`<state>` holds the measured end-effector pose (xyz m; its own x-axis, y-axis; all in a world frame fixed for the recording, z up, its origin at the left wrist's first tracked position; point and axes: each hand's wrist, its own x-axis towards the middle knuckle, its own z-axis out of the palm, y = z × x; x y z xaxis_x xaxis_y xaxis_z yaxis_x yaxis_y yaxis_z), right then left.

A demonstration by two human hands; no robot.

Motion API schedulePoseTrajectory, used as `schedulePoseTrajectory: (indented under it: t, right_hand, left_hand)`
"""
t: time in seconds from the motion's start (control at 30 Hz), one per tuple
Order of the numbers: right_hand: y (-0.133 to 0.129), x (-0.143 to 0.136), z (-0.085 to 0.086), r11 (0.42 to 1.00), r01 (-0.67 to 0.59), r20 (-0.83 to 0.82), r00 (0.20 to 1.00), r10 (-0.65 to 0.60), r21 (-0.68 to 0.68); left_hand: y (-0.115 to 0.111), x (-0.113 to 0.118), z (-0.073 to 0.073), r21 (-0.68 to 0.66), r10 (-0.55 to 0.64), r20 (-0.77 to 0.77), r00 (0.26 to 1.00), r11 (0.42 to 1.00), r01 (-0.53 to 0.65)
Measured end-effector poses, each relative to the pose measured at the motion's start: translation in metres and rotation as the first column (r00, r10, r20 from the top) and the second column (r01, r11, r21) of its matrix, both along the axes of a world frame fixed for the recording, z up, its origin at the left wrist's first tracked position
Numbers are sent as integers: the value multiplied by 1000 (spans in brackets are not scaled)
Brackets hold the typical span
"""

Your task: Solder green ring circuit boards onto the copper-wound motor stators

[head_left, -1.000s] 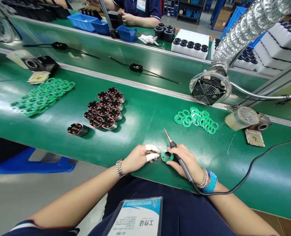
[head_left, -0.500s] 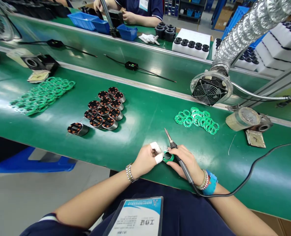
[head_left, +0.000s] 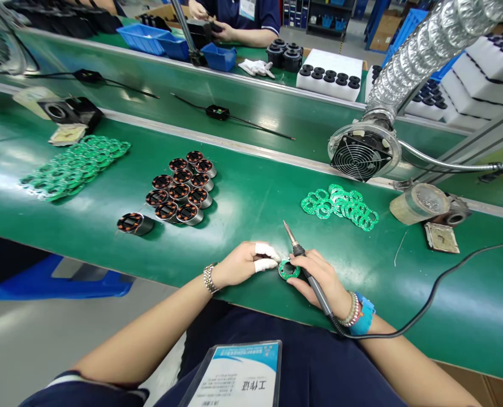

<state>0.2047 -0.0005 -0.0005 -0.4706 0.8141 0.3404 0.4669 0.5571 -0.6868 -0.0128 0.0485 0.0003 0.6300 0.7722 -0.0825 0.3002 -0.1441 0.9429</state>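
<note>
My right hand [head_left: 325,280] is closed around a soldering iron [head_left: 314,282], whose bare metal tip points up and away from me. Its thumb and fingers also steady a green ring-shaped circuit board [head_left: 289,270] near the table's front edge; the board's centre is dark, and what lies beneath it is hidden. At the board's left rim my left hand [head_left: 246,263] has its fingertips pinched, with white covers on thumb and forefinger. Whatever is between those tips is too small to make out.
Several copper-wound motor stators [head_left: 179,192] stand at centre left. Green ring boards lie in a left pile [head_left: 77,167] and a right pile [head_left: 340,206]. A fume fan [head_left: 359,158], plastic cup [head_left: 418,203] and sponge [head_left: 442,237] are at right. A co-worker's hands [head_left: 223,31] work opposite.
My left hand has shifted left and turned flatter, its fingertips now at the board's left rim. My right hand, the iron and the board have hardly moved. The co-worker's hands have moved.
</note>
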Motion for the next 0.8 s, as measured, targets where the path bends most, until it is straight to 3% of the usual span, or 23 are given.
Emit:
schedulePoseTrajectory:
  t: [0.17, 0.3, 0.37, 0.47, 0.63, 0.7, 0.8]
  right_hand:
    - [0, 0, 0, 1000, 0, 4, 1000, 0, 1]
    - [0, 0, -2, 1000, -1, 7, 1000, 1, -2]
    - [0, 0, -3, 1000, -1, 5, 1000, 1, -9]
    - [0, 0, -2, 1000, 4, -5, 1000, -4, -16]
    - [-1, -1, -3, 1000, 5, -9, 1000, -5, -18]
    - [-1, -1, -4, 1000, 11, -9, 1000, -12, -13]
    - [1, 0, -2, 1000, 3, -8, 1000, -3, -25]
  left_hand:
    - [17, 4, -1, 4, -208, 33, 978, 978, 208]
    - [12, 6, -1, 51, -230, 8, 973, 972, 229]
    - [4, 9, -2, 61, -159, -16, 987, 985, 160]
    - [-12, 17, -7, 21, 56, -28, 998, 998, -56]
    - [-32, 35, -14, -165, 339, 14, 941, 929, -332]
    - [-33, 39, -13, -248, 404, 77, 911, 893, -375]
    - [-31, 36, -9, -372, 379, 131, 916, 875, -309]
